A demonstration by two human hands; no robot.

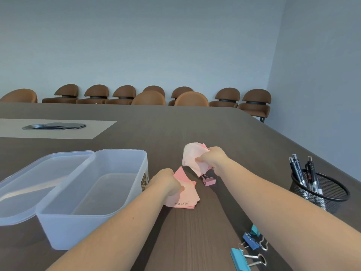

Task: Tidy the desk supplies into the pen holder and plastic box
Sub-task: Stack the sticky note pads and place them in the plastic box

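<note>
Both hands are closed on pink paper notes over the counter (195,122): the left hand (166,182) pinches a flat sheaf of notes (185,194) just beside the open plastic box (93,192), and the right hand (212,157) bunches a crumpled handful of notes (192,157) above a pink binder clip (209,181). These sheets look light and limp, likely to fan or slip apart, so they are best pinched across the whole stack near an edge

Big dark wood-grain table (195,126) here. On it: a clear plastic box (93,196) at left with its lid (29,184) lying beside it, a black mesh pen holder (320,192) full of pens at right, a pink binder clip (209,181) mid-table, some blue and teal binder clips (248,249) near the front edge, plus a loose pile of pink sticky notes (185,192).
</note>
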